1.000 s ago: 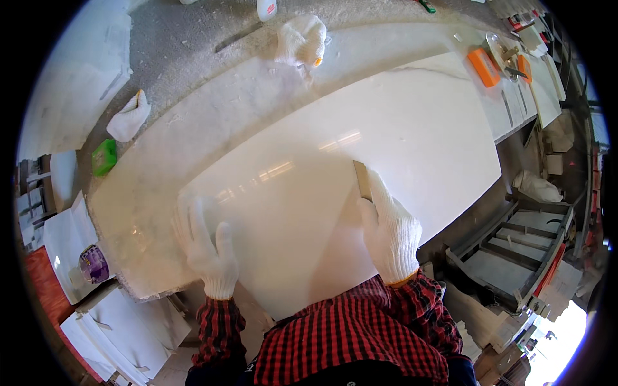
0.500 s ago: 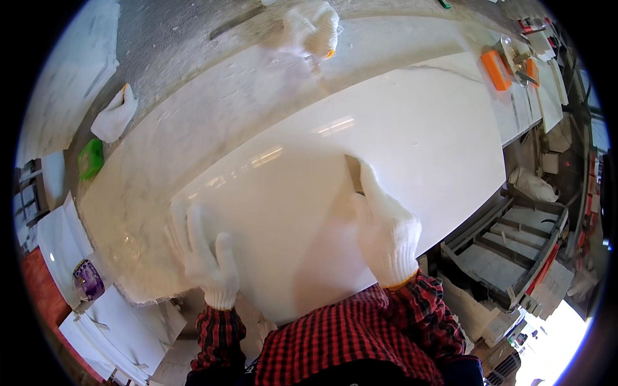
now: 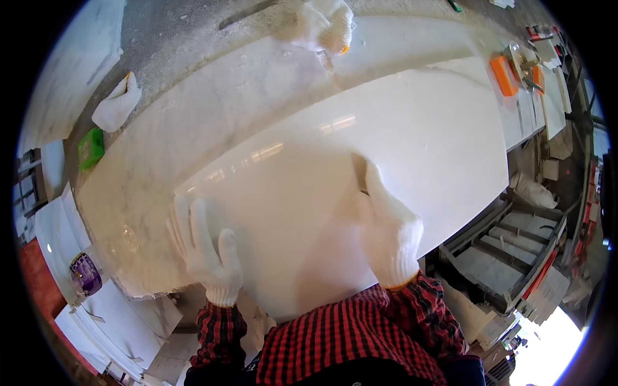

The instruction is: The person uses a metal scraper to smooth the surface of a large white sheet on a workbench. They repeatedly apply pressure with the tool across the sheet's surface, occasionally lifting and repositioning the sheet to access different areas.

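A glossy white stone slab (image 3: 309,212) with a curved far edge lies in front of me on a larger greyish slab (image 3: 154,167). My left hand (image 3: 205,248), in a white knit glove, rests on the white slab's left end with its fingers spread. In the same kind of glove, my right hand (image 3: 389,231) is closed around a thin, flat scraper blade (image 3: 358,172). The blade's dark end sticks out past the fingers, against the slab's surface. The rest of the scraper is hidden in the glove.
A crumpled white glove (image 3: 325,26) lies at the far edge, another glove (image 3: 118,103) at far left beside a green box (image 3: 91,149). Orange blocks (image 3: 503,75) and metal tools stand at right. A purple can (image 3: 85,275) is at left; a metal frame (image 3: 508,248) stands lower right.
The view has shifted slightly, so the background sits a little differently. Both hands keep nearly the same place on the slab, and the right still holds the scraper.
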Demonstrator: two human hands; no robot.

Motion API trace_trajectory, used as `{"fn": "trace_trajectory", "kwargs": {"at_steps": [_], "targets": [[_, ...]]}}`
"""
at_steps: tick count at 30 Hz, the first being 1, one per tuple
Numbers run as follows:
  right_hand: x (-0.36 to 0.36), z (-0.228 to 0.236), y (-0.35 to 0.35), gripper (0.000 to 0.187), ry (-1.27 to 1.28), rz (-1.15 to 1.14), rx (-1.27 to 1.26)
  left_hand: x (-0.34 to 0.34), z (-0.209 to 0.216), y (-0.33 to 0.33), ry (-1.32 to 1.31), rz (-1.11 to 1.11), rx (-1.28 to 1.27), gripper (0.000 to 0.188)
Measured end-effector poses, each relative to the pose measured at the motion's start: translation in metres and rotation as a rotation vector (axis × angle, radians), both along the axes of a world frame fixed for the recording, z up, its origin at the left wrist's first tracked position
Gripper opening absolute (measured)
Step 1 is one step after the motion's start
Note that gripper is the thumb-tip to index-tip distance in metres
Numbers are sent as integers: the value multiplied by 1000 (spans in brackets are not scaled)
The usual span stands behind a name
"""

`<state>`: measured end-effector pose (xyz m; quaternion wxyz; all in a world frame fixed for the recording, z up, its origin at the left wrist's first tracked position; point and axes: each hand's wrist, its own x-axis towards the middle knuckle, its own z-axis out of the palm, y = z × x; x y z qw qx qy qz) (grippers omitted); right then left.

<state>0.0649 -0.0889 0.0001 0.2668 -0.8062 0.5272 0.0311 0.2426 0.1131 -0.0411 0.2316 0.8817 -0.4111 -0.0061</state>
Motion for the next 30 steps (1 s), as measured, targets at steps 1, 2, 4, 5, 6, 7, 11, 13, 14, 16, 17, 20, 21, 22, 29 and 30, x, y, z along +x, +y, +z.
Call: {"fn": "trace_trajectory", "kwargs": {"at_steps": [1,2,4,5,6,7,11,13,14,16,17,20,21,22,29,30], "targets": [[2,0,-1,51,19,16,6,0,1,0,0,0,-2,55],[2,-1,-2,51,38,31,13,0,1,0,0,0,-4,55],[1,1,-3,51,31,43,17,1,0,2,-5,5,-2,56],[-2,5,-4,51,6,41,14,1,-2,4,-10,11,2,58],[-3,7,-4,51,-20,39,13,1,-4,6,-15,17,6,60],[-4,4,-3,52,-14,26,18,0,-4,5,-13,13,4,60],[-4,-12,10,49,-100,144,-36,-1,-2,3,-10,2,-7,59],[-4,-19,22,47,-207,289,-106,-1,-1,1,-20,0,-19,58],[-4,-20,29,45,-260,364,-143,-2,-1,1,-23,1,-30,58],[-7,-15,51,49,-499,439,-20,-3,-2,4,-37,8,-46,57],[-11,-10,67,54,-684,423,136,0,-3,5,-47,1,-54,57],[-11,-3,86,33,-489,661,284,0,-2,3,-2,-3,-142,55],[-15,-5,89,36,-515,638,285,0,-1,1,27,-3,-182,54],[-18,-9,93,39,-537,621,293,0,-1,3,57,14,-220,53],[-28,-9,93,43,-462,624,368,6,15,-4,58,-67,-169,44],[-29,-9,93,43,-476,608,386,8,18,-7,33,-112,-135,43]]}}
